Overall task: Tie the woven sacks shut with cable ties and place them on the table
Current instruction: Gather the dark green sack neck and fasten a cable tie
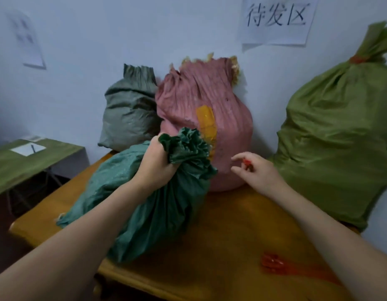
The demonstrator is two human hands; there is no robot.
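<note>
A dark green woven sack (144,205) lies tilted on the wooden table (220,246). My left hand (155,164) grips its bunched neck just below the ruffled mouth. To the right, my right hand (253,168) pinches a red cable tie (246,162) and hovers apart from the sack. Behind stand a pink sack (201,118) with yellow tape and a grey-green sack (129,114). On the right, a light green sack (338,135) is tied with a red tie (357,59) at its neck.
A bundle of red cable ties (281,265) lies on the table's near right. A small green-covered side table (25,161) with paper stands at the left. Paper signs (277,20) hang on the wall behind.
</note>
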